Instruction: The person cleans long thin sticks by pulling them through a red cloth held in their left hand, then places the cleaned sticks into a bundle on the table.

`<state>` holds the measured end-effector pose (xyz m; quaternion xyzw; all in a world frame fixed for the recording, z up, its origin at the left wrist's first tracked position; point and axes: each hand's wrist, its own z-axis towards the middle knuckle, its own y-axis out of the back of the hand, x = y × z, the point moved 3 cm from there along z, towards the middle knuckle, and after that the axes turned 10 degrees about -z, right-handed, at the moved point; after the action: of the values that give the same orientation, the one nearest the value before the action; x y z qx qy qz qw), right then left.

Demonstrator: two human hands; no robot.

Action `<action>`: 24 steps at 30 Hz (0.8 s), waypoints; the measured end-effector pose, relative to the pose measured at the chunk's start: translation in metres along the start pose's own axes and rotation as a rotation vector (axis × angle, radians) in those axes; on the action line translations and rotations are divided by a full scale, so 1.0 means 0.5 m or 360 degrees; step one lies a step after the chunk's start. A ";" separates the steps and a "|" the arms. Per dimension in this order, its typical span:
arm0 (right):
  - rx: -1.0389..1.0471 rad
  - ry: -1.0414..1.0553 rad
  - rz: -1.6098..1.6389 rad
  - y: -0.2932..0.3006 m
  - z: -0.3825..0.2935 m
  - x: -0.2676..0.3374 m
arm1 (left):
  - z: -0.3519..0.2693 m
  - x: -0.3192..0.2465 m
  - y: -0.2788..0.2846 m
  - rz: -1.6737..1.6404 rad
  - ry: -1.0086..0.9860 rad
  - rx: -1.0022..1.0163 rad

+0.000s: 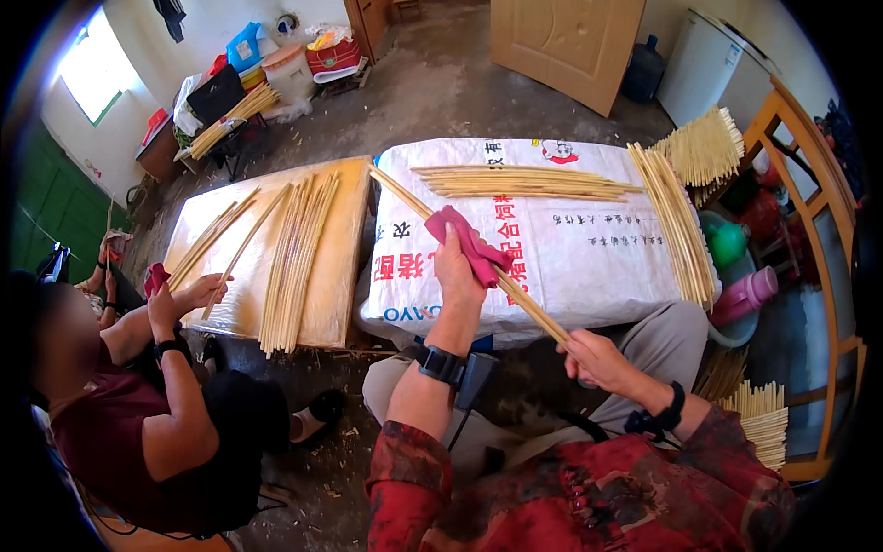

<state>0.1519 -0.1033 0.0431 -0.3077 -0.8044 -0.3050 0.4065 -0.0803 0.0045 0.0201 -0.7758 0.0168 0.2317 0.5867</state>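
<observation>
My left hand (459, 269) grips a magenta cloth (465, 245) wrapped around a thin bundle of pale sticks (534, 310). The lower end of this bundle is held in my right hand (597, 359), near the front edge of the low table. The bundle slants over a white woven plastic sack (428, 290) that covers the table and bears printing. Beyond my hands, a row of loose sticks (524, 183) lies crosswise on the sack. A thicker row of sticks (672, 224) runs along the sack's right side.
At left, a co-worker (172, 407) holds a stick and a dark red cloth beside a plastic-wrapped board (324, 303) bearing sticks (293, 269). To the right are stacked sticks (703, 148), a wooden frame (814, 200) and a basin (741, 331) with a pink plastic container (748, 293). A door (566, 48) stands beyond.
</observation>
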 end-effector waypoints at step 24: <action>-0.0582 0.0052 -0.0160 0.145 -0.200 -0.049 | 0.031 -0.086 -0.017 -0.0408 -0.0159 0.0425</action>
<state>0.2643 -0.1381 0.0881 -0.3310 -0.7431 -0.4711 0.3411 -0.1214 0.0106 0.0410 -0.6743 -0.0806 0.1890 0.7093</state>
